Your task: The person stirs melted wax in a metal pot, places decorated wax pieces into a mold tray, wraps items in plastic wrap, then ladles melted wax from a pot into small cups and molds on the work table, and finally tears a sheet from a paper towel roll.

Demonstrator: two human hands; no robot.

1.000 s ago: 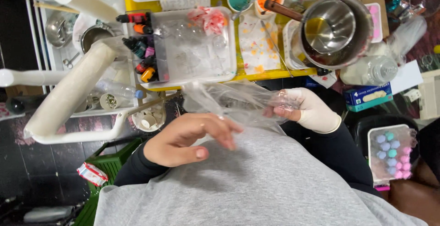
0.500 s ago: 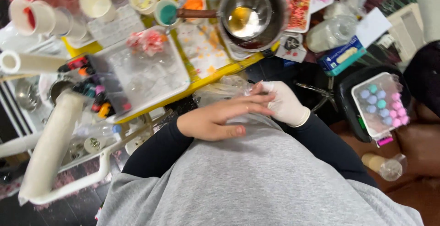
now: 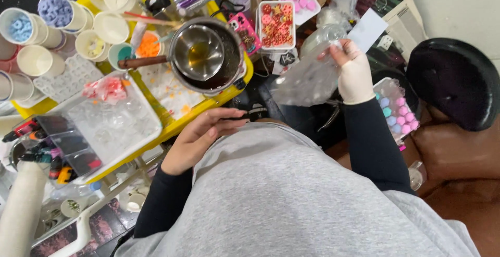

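Holding a clear plastic bag [image 3: 307, 80], gloved right hand [image 3: 355, 74].

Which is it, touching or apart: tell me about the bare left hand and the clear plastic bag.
Apart. The head view shows the left hand resting against the grey shirt, while the clear plastic bag is held up in the gloved right hand, dark gap between.

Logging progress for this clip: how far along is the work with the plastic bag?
Done: the right hand, in a pale glove, has the clear plastic bag lifted off the lap. In hand: the bag hangs crumpled beside the table; the bare left hand rests empty at the belly. Left: the bag is not yet set down.
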